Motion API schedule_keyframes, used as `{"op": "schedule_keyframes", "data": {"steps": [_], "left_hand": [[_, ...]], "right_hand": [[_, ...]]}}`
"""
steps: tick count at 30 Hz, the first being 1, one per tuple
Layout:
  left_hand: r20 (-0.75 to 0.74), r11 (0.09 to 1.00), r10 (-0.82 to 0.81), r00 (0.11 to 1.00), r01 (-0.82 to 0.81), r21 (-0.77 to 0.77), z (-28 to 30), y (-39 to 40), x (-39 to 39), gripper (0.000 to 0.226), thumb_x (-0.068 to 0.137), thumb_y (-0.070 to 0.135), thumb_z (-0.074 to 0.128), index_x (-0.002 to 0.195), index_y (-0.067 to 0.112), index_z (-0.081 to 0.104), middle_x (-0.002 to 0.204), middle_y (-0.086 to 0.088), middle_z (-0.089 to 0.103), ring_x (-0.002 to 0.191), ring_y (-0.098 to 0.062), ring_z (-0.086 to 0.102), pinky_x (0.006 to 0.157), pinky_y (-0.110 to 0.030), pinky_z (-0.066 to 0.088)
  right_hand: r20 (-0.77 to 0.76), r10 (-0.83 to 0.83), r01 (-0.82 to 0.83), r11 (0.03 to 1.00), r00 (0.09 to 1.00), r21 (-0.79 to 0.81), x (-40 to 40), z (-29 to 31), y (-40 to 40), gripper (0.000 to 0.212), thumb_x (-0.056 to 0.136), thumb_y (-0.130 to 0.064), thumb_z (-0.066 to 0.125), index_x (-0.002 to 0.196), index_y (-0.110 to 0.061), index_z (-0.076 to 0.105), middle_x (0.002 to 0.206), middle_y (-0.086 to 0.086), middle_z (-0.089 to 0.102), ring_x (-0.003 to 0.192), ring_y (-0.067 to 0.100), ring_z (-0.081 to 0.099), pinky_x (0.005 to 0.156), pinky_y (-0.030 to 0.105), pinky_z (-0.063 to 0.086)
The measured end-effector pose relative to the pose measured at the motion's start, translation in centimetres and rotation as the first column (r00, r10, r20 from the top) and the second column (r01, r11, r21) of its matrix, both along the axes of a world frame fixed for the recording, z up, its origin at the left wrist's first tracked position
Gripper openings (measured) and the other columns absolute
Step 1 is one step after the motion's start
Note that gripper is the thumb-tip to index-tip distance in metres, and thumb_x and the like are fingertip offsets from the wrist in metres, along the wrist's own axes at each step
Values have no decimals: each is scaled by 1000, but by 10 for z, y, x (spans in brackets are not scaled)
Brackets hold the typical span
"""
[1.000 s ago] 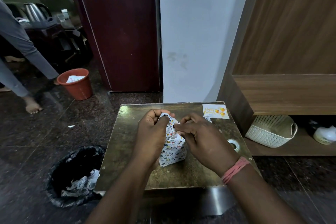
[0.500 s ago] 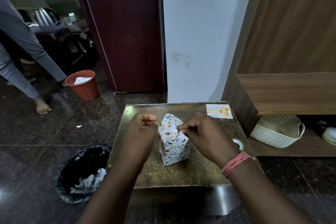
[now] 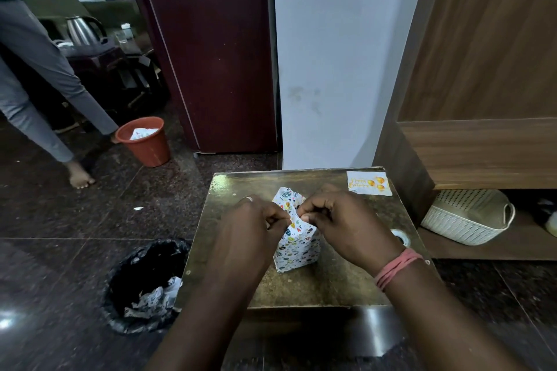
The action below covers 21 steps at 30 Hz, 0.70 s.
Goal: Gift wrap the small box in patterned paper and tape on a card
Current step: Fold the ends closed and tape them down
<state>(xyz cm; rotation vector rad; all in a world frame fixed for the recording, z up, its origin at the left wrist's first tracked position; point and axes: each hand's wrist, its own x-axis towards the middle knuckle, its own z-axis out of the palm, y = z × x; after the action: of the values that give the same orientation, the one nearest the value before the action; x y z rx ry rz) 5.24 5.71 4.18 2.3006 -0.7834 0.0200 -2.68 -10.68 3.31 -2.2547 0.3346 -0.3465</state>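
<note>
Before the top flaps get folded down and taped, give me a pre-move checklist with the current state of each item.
1. Box upright on table: ok.
2. Left hand pinching top paper: ok.
3. Right hand pinching top paper: ok.
4. Tape roll within reach, partly behind right wrist: ok.
5. Card ready at the table's far right corner: ok.
6. Top end closed: not ok, paper stands open.

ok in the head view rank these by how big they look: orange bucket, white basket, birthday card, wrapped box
1. white basket
2. orange bucket and wrapped box: they look alike, and the box is nearer and partly hidden by hands, so no ranking
3. birthday card
</note>
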Motion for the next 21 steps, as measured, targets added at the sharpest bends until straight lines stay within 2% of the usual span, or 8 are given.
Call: {"op": "schedule_keyframes", "data": {"steps": [2, 4, 7, 9, 14, 17, 19, 21], "left_hand": [[49, 1000, -17, 999, 17, -10, -1, 0, 1, 8, 87, 26, 79, 90, 33, 82, 92, 11, 62, 82, -6, 60, 75, -31, 51], [111, 999, -33, 993, 36, -20, -1, 1, 0, 6, 87, 23, 79, 90, 28, 83, 96, 8, 61, 88, -12, 60, 77, -33, 50], [205, 998, -63, 977, 66, -10, 1, 1, -7, 7, 89, 18, 77, 86, 22, 82, 87, 3, 72, 81, -16, 64, 79, -26, 43], [221, 998, -52, 974, 56, -12, 2, 1, -10, 9, 91, 18, 76, 89, 24, 82, 83, 4, 75, 77, -15, 64, 77, -22, 35], [14, 992, 24, 1000, -23, -123, 0, 2, -11, 8, 99, 25, 65, 95, 31, 62, 74, 11, 69, 65, -5, 60, 60, -25, 43], [-126, 960, 73, 989, -104, -260, -4, 3, -4, 21, 100, 19, 60, 93, 35, 49, 83, 13, 73, 74, -2, 69, 69, -37, 56], [-162, 940, 91, 983, -139, -313, -10, 3, 7, 25, 99, 16, 63, 93, 37, 51, 88, 9, 73, 74, -9, 73, 71, -46, 61], [-259, 922, 65, 964, -157, -353, -11, 1, 16, 23, 96, 12, 70, 102, 33, 65, 95, 6, 73, 70, -12, 74, 69, -43, 64]], "right_hand": [[-9, -9, 10, 999, 1000, 31, 1, 0, -1, 19, 92, -8, 70, 88, -25, 79, 89, -11, 64, 83, 0, 62, 78, 20, 50], [-23, -33, 34, 996, 999, 85, 1, 2, 1, 17, 93, -10, 70, 87, -22, 79, 82, -15, 67, 81, -5, 64, 77, 18, 50], [-18, -79, 80, 988, 997, 128, 0, 7, 4, 13, 92, -25, 73, 81, -23, 80, 77, -14, 72, 75, -5, 66, 73, 22, 53], [-25, -106, 109, 982, 994, 153, 1, 8, 7, 11, 89, -26, 76, 80, -23, 81, 75, -10, 75, 70, -1, 68, 70, 25, 55], [-56, -181, 188, 966, 982, 175, 5, 9, 9, 12, 84, -25, 81, 74, -20, 78, 61, -8, 71, 54, -3, 62, 55, 17, 44], [-105, -182, 203, 950, 978, 238, 9, 10, 8, 11, 83, -18, 82, 75, -17, 75, 59, -8, 69, 50, -5, 58, 54, 15, 44], [-140, -171, 205, 937, 975, 284, 11, 11, 7, 9, 81, -14, 83, 76, -15, 75, 60, -8, 68, 51, -2, 57, 57, 20, 45], [-150, -167, 207, 927, 975, 314, 13, 12, 6, 8, 80, -13, 83, 78, -13, 75, 62, -6, 68, 51, 0, 56, 57, 21, 45]]}}
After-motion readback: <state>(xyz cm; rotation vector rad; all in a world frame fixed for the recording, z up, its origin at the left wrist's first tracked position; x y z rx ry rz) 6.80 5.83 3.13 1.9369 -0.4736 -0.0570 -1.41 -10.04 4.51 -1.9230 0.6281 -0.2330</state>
